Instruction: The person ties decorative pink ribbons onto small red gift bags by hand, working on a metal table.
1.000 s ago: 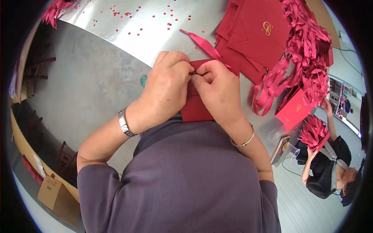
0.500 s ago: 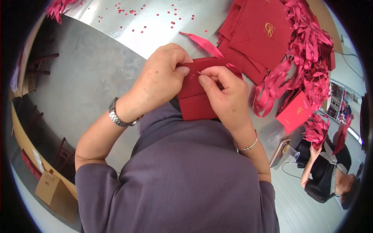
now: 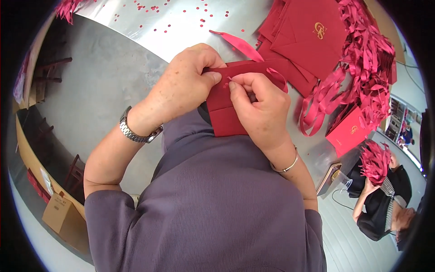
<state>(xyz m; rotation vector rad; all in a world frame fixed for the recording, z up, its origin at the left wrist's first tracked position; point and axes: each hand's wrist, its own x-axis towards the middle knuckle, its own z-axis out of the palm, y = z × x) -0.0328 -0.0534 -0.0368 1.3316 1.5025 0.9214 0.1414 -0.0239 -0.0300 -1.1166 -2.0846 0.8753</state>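
Note:
A flat dark red paper bag point(image 3: 222, 120) lies over my lap at the table's edge. My left hand point(image 3: 188, 84) grips its upper left corner, thumb in front and fingers behind. At the front of the bag, my right hand point(image 3: 263, 109) pinches what looks like the tip of a thin pink-red ribbon, close to small holes near the bag's top edge. One loop of ribbon point(image 3: 280, 78) curves beside my right knuckles. Behind the bag, a length of wide ribbon point(image 3: 240, 45) stretches onto the table. My left fingertips are hidden behind the paper.
A stack of red bags point(image 3: 308, 36) lies at the far right, beside a heap of ribbons point(image 3: 367, 59) and another red bag point(image 3: 349, 131). Small red paper dots point(image 3: 204, 20) dot the metal table. Near a phone point(image 3: 330, 179), a co-worker holds a ribbon bunch point(image 3: 376, 163).
My right hand has shifted slightly, with its pinch still at the ribbon tip by the holes. My left grip stays. The co-worker's ribbon bunch has been drawn together between two hands.

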